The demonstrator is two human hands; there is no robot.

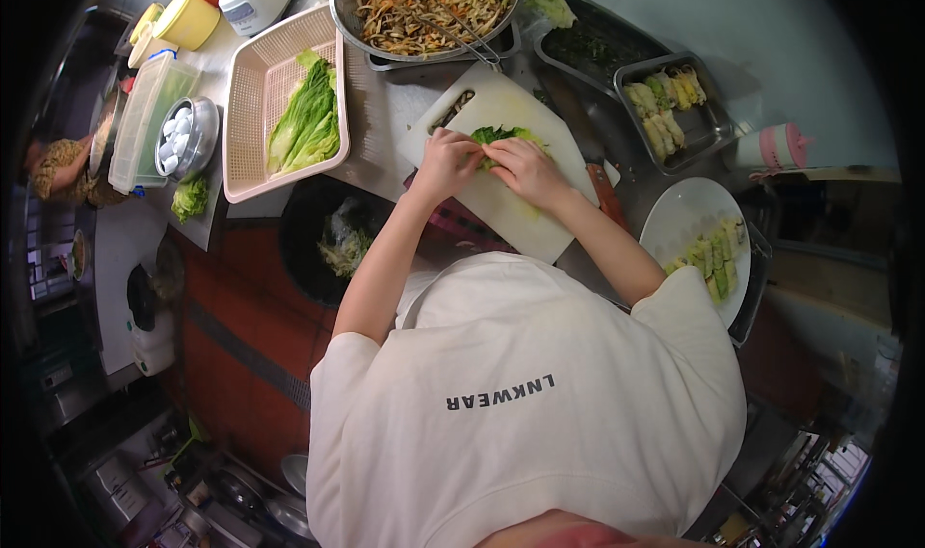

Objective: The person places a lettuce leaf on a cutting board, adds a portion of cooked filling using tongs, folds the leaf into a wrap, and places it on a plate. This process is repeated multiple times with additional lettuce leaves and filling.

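Observation:
A green lettuce leaf (496, 136) lies on the white cutting board (525, 222) in front of me. My left hand (451, 163) pinches its near edge with bent fingers. Close against it, my right hand (530, 174) also has its fingers closed on the leaf, and the fingertips of both hands almost meet. What lies under the fingers is hidden. A few brown shreds (451, 112) show at the board's left edge. Right of the board rests a knife with a brown handle (607, 194).
A large bowl of shredded filling (434, 13) stands beyond the board. To the left is a pink basket (238, 115) holding lettuce. Rolls lie on a white oval plate (670, 216) and in a metal tray (713, 129) at right. A black bin (299, 249) with scraps stands below left.

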